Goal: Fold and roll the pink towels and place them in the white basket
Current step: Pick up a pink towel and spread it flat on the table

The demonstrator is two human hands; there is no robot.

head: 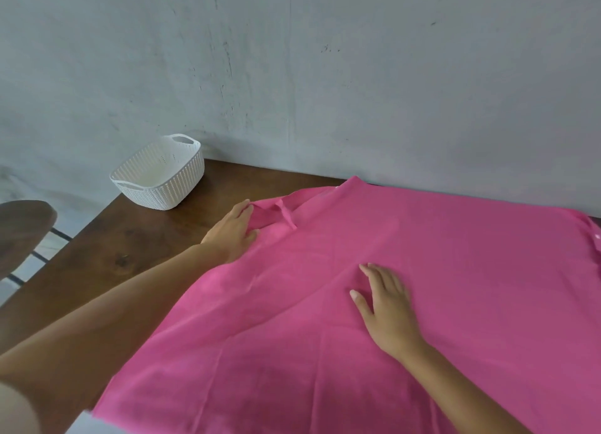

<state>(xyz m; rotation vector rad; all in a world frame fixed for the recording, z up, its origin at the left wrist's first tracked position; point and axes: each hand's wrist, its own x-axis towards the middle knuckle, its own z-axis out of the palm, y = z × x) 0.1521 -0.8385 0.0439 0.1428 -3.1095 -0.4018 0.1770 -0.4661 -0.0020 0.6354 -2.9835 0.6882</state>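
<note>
— What lies nearest the person?

— The pink towel (292, 352), spread wide over the wooden table (113, 254), with its near edge hanging toward the camera. It is mostly flat, with soft creases running under both hands.

— And the right hand (387, 306)?

— It rests palm down on the middle of the towel. Its fingers (377, 277) are straight and spread apart, the thumb out to the left. They grip nothing, and cloth lies on every side of them.

— The left hand (232, 230)?

— It is farther off, at the towel's left edge. Its fingers are straight and close together, laid against a bunched, turned-over corner of the cloth. The thumb rests on the towel just below that bunch. Bare table lies to the left of the knuckles.

— Where is the white basket (175, 189)?

— Beyond the left fingertips and off to their left, well apart from the towel, on the table's far left corner. It stands upright with no towel inside.

— Anything past that?

— A grey, scuffed wall (325, 75) runs behind the table. A dark rounded seat (22, 225) shows far to the left of the left arm.
</note>
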